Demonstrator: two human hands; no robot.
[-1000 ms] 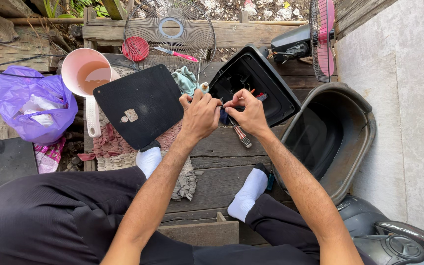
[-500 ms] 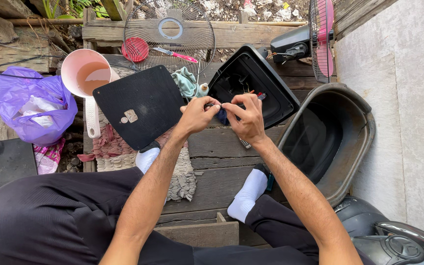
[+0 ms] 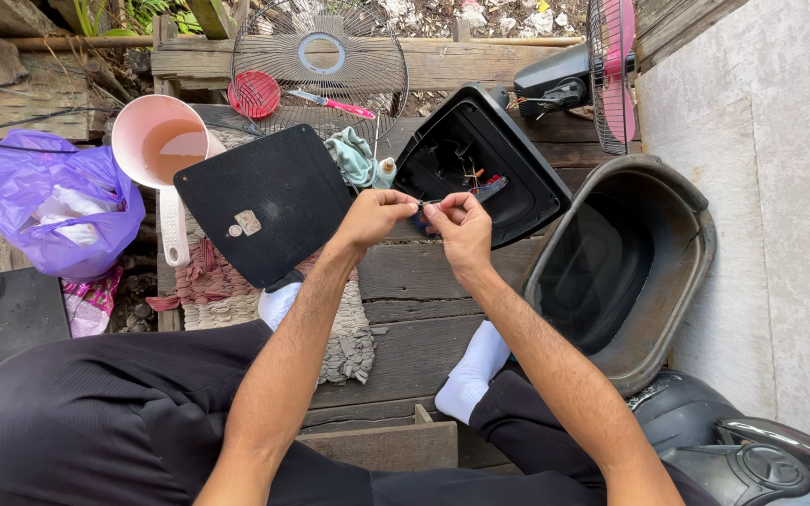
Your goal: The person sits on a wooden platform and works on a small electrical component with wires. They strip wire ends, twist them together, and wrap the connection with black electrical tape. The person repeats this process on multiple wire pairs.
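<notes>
Since a second ago your hands have lifted slightly and drawn together over the black housing, and the small tool now lies level between them rather than pointing down.

Your left hand and right hand both pinch the thin wire or tool, fingertips closed on it, just above the housing's open side.

Largest first: the dark moulded tub at your right looks empty inside. The open housing holds small red and pale wires. The purple plastic bag holds white and pale packets. The pink scoop holds brownish water.

The risk, as I judge it: the thin piece could slip from your pinch and fall between the wooden planks, or a tug could snap the fine wires.
</notes>
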